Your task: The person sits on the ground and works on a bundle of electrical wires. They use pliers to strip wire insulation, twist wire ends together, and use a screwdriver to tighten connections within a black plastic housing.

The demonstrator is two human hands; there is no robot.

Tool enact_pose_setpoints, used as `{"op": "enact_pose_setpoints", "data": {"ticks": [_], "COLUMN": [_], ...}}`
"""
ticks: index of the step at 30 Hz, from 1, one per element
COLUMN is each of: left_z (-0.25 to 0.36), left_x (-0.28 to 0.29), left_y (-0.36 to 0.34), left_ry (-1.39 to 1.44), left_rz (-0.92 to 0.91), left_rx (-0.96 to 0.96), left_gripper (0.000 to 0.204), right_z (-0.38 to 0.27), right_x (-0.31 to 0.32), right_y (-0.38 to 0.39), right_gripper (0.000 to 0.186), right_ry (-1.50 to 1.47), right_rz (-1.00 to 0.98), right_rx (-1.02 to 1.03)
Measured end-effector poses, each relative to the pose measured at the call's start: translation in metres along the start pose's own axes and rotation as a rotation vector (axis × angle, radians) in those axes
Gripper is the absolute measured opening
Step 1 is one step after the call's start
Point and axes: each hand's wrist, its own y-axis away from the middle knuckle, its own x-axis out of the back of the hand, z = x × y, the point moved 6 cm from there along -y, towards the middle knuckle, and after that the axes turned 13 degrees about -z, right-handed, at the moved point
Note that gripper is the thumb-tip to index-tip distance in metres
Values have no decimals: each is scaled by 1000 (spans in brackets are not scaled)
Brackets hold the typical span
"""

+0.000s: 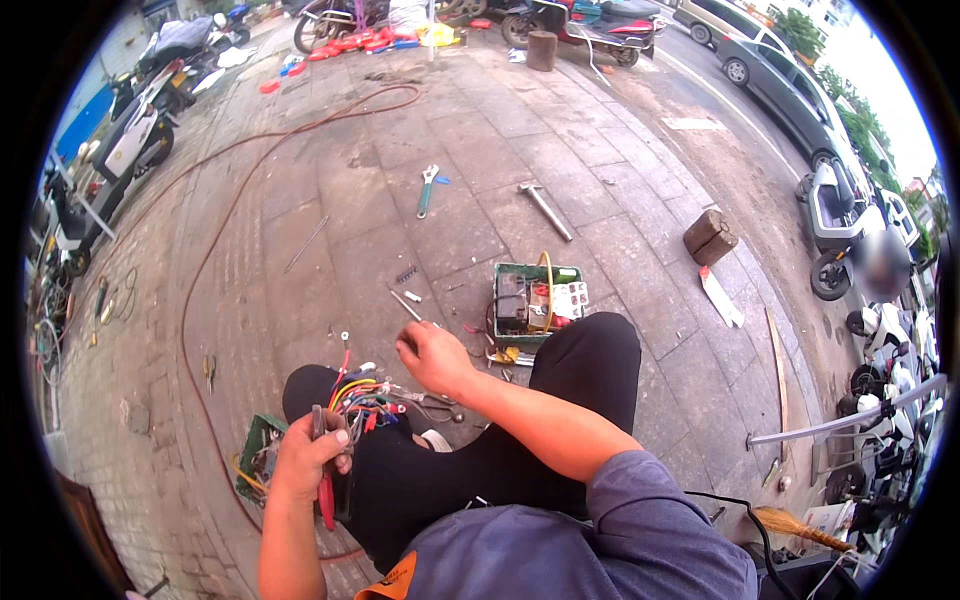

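Note:
My left hand (308,455) grips a dark tool with red handles (326,495), apparently pliers, beside a bundle of multicoloured wires (365,395) with connectors over my left knee. My right hand (430,355) is raised just right of the wires, fingers curled; whatever they may hold is hidden. A thin metal rod (404,302) shows just beyond it on or over the paving. A green crate (572,274) with a black battery (511,305) and yellow cable sits past my right knee. Another green container (252,440) with wires is by my left hand.
Around me lie an adjustable wrench (425,200), a hammer (547,212), a wood block (710,236), a long hose (240,200) and a broom (800,528). Parked scooters (140,160) line both sides; cars (760,80) stand on the road; a blurred figure (880,265) is at right.

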Motion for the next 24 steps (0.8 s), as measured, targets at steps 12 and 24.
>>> {"op": "enact_pose_setpoints", "data": {"ticks": [12, 24], "left_z": [25, 41], "left_x": [-13, -39], "left_y": [15, 14], "left_ry": [-111, -598], "left_rz": [45, 45], "left_rx": [-30, -57], "left_gripper": [20, 22], "right_z": [-152, -141], "right_x": [43, 51], "right_y": [66, 58], "right_gripper": [32, 12], "right_ry": [-271, -409], "right_rz": [-56, -218], "right_rx": [563, 454]}}
